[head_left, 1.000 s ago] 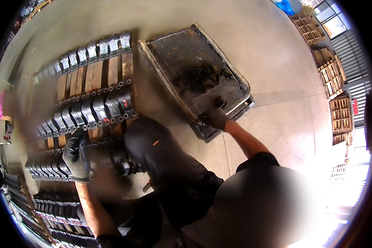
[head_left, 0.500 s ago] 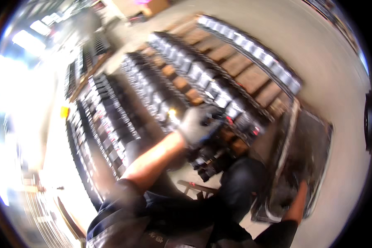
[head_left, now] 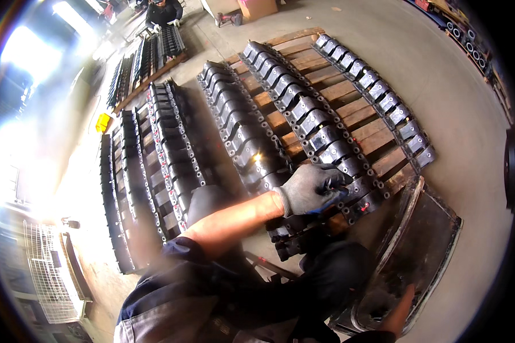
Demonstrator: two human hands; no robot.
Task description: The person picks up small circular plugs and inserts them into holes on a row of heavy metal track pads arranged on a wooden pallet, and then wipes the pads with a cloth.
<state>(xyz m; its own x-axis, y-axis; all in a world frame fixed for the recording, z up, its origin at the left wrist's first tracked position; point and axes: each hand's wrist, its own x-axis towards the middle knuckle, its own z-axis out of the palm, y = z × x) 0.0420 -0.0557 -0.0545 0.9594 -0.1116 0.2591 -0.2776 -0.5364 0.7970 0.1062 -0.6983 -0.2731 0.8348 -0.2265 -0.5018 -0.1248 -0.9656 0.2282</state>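
Note:
My left hand [head_left: 315, 188], in a grey glove with dark fingertips, is over the near end of a row of black ribbed metal castings [head_left: 320, 134]. Its fingers curl inward, and a bit of blue shows beneath them; what they hold, if anything, is hidden. Red marks dot the casting just beyond the fingertips. At the lower right, my right forearm [head_left: 403, 308] reaches into a dark, worn metal bin [head_left: 455, 231]. The right hand itself blends into the bin's shadow, so its fingers cannot be made out.
More casting rows lie left [head_left: 229, 108] and right [head_left: 377, 88] on a wooden pallet [head_left: 349, 114]. Farther left are other rows [head_left: 169, 143] and a yellow object [head_left: 102, 122]. A person [head_left: 165, 14] works at the far back. A power tool [head_left: 229, 20] rests on the floor.
The view has shifted and become sharper. My left hand remains over the castings, now at the near end of the row. My right arm still reaches into the bin.

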